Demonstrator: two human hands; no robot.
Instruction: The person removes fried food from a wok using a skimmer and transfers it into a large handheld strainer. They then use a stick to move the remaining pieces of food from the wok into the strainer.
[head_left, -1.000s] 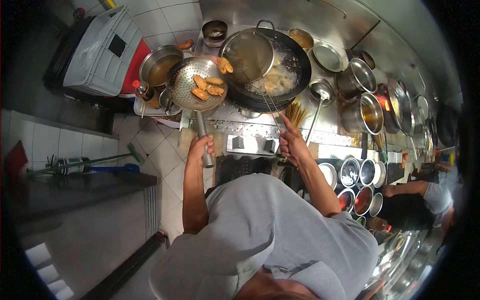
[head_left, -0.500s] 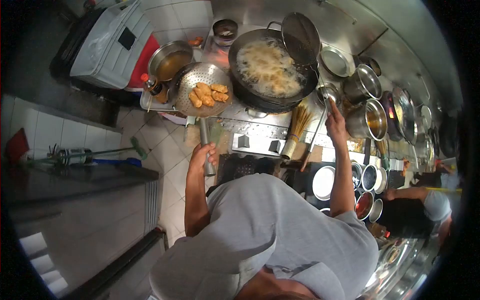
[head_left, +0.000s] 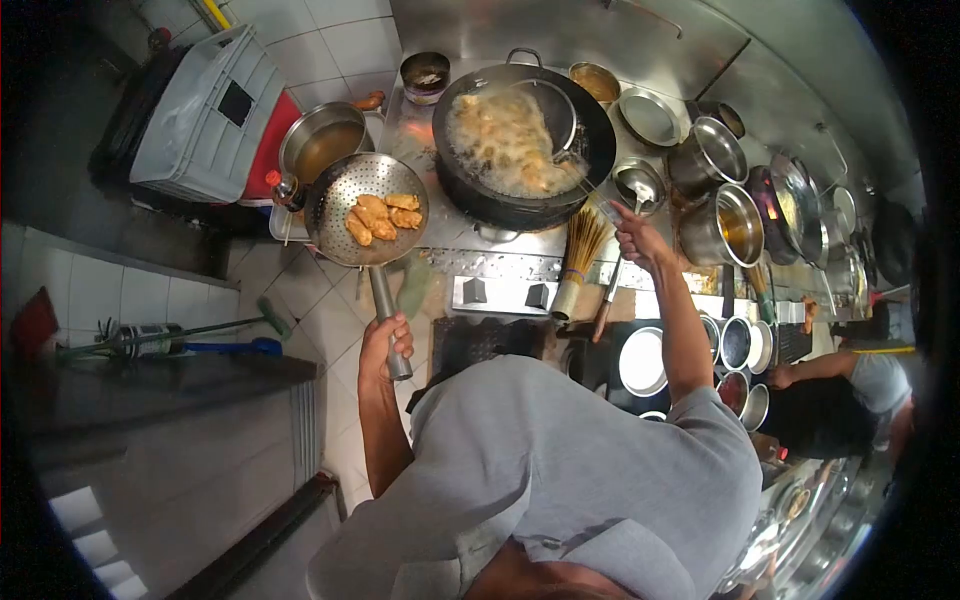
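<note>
Fried pieces (head_left: 375, 215), golden and piled loosely, are carried in a perforated ladle-strainer (head_left: 340, 190) left of centre in the upper frame, just beside the wok (head_left: 600, 130) but over the counter edge and the tiled floor (head_left: 310, 290). The strainer's long handle is gripped near its end by the left hand (head_left: 385, 345), fingers fully wrapped around it. The right hand (head_left: 640, 235) is closed on the thin handle of a wire skimmer (head_left: 545, 110), whose basket is dipped into the bubbling oil at the wok's right side.

Several risks can be judged. With the handle held so far from the bowl, a tilt could be caused easily and pieces could be dropped onto the floor. Hot oil may be dripped through the perforations. Splashing could be provoked by a hasty lift of the skimmer, and the forearm above the ladle (head_left: 640, 185) and pots (head_left: 735, 225) could be scalded.
</note>
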